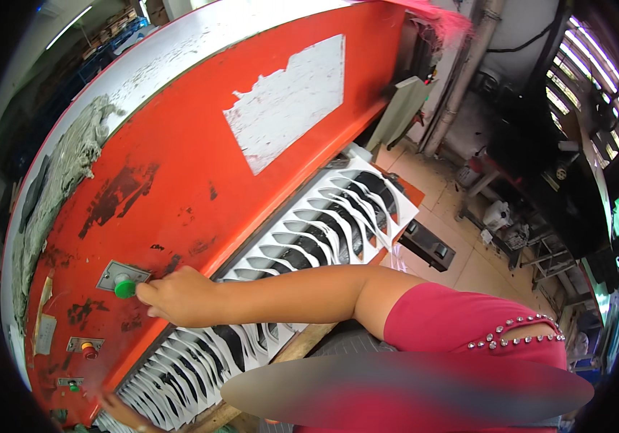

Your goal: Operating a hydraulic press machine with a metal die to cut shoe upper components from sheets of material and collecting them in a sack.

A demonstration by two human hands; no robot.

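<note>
A: Where is the round green push-button (124, 289) sitting?
B: On the red painted panel (186, 169), touching the right hand (188, 296), which is showing curled-in fingers. The blurred left hand (120, 411) is hovering near a smaller green button (73, 386); its grip cannot be told.

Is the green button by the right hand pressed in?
Cannot tell: the green button stands out from its metal plate, but the right hand touches it.

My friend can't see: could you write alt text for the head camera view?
A person's right hand is at a green button on a large, scuffed red machine. The left hand, blurred, is at the lower left near a smaller green button. Along the machine's edge lie white pieces with curved strips.
</note>
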